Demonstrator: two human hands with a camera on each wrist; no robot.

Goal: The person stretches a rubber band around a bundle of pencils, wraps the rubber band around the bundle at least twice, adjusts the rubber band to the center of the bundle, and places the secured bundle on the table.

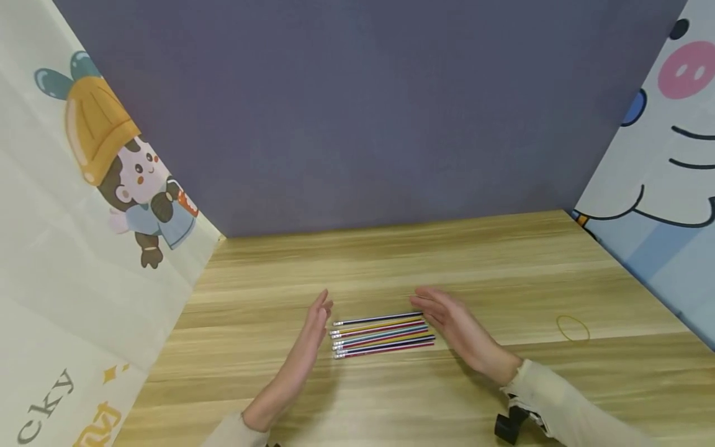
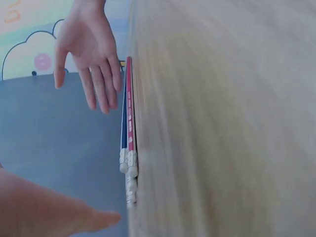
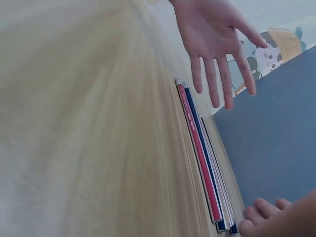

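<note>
A row of several pencils [image 1: 382, 336] lies side by side on the wooden table, their white eraser ends to the left. Red, dark blue, yellow and greenish barrels show among them. At the eraser ends stands my left hand [image 1: 314, 329], fingers straight and palm turned inward. My right hand [image 1: 460, 329] is held by the other ends, its fingers extended and palm facing the pencils. Neither hand grips anything. In the left wrist view a red pencil [image 2: 130, 108] lies nearest, beside a dark blue one. The right wrist view shows my left hand [image 3: 212, 44] with spread fingers.
A thin yellow rubber band [image 1: 573, 328] lies on the table [image 1: 391, 397] to the right. Behind the table rises a grey-blue panel [image 1: 380, 124]. Printed cartoon sheets flank it at the left [image 1: 44, 198] and right [image 1: 659, 186].
</note>
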